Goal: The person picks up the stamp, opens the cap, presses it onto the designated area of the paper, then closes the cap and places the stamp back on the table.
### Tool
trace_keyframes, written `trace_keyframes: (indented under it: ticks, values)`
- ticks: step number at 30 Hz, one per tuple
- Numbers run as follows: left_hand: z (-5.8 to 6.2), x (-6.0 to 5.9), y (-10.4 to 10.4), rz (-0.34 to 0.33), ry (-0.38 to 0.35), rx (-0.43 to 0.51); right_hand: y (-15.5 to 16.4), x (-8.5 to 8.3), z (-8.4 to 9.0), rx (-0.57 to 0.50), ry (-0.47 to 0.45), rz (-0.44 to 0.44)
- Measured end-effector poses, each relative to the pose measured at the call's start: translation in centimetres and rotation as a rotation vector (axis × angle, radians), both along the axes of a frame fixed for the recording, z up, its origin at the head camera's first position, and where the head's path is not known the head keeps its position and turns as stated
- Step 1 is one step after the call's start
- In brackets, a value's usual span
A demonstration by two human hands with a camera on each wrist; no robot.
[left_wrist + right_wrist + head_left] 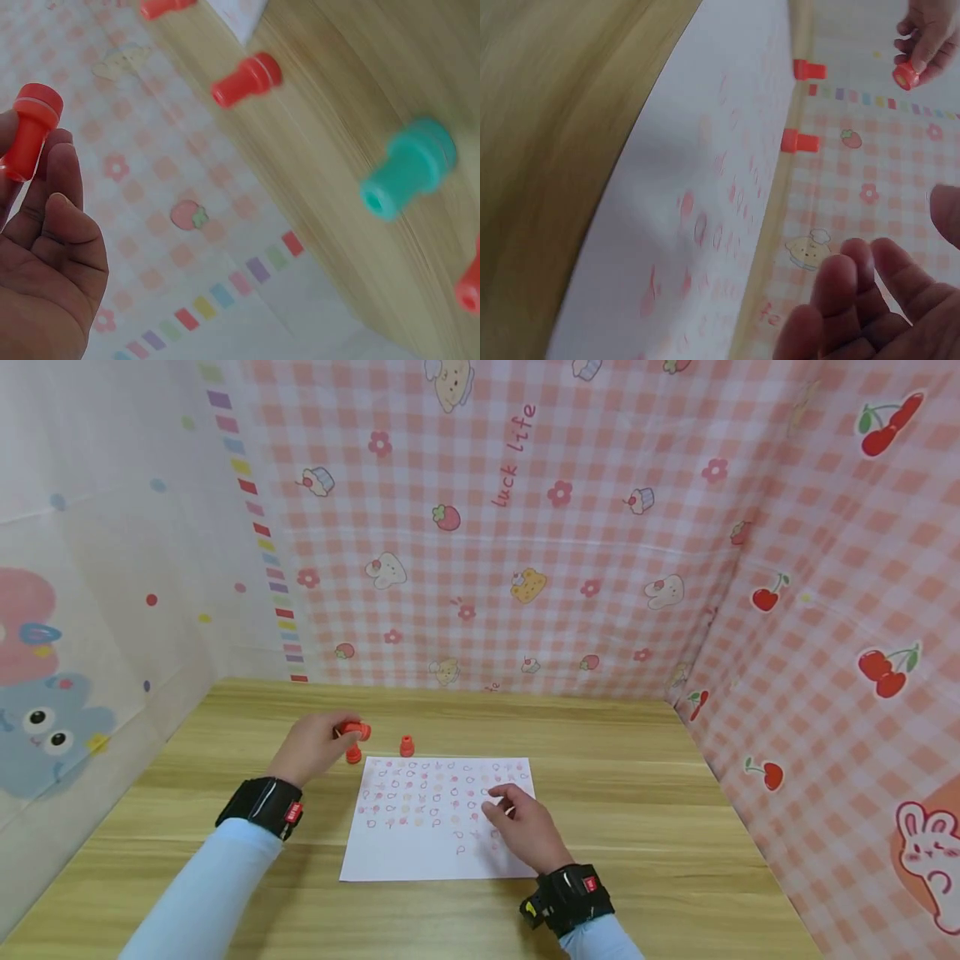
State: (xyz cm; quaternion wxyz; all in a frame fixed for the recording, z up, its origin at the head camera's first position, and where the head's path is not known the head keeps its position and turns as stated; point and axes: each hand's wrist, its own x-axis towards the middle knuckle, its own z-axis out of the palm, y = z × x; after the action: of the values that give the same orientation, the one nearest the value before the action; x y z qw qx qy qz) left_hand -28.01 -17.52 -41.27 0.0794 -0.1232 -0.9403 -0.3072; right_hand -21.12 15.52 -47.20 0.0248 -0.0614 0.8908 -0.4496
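Two hands work over the wooden bench. Nearest, the right hand rests on the right part of a white sheet of paper covered with rows of small red prints; its fingers are loosely spread and hold nothing, fingertips down on the sheet. Farther off and to the left, the left hand hovers just beyond the paper's far left corner, its grip pinching a red stamp between thumb and fingertips. In the left wrist view that stamp lies tilted, its long axis running up and away from the fingers. Directly under it a second red stamp stands upright on the bench, touching or just off the paper's corner, and a third red stamp stands a little to the right, beside the paper's far edge. A teal stamp shows only from the left wrist. Both standing stamps are nearer the left hand. Behind is a pink checked backdrop.
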Motion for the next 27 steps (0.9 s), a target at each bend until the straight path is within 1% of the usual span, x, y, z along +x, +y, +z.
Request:
trace_keyframes:
  ticks: [4,6,13,17,21,24,27]
  values:
    - [-0.2,-0.3,-1.1,0.009,0.025,-0.068,0.0,0.0,0.3,0.25,0.125,0.036]
    - [-0.3,-0.4,-1.6,0.012,0.029,-0.097,-0.1,0.1,0.3,0.348,0.164,0.041]
    - [-0.4,-0.7,-2.9,0.042,-0.01,-0.185,-0.2,0.5,0.6,0.606,0.251,0.053]
    - [-0.3,-0.8,-3.4,0.062,-0.053,-0.225,0.0,0.7,0.9,0.693,0.291,0.061]
    - [-0.7,-1.2,-4.0,0.092,-0.09,-0.266,0.1,0.8,0.9,0.734,0.288,0.065]
    - [-1.4,-1.6,-4.4,0.094,-0.095,-0.3,0.1,0.9,0.9,0.749,0.272,0.062]
    - [-2.1,-1.9,-4.7,0.078,-0.093,-0.331,0.1,1.0,0.8,0.752,0.255,0.059]
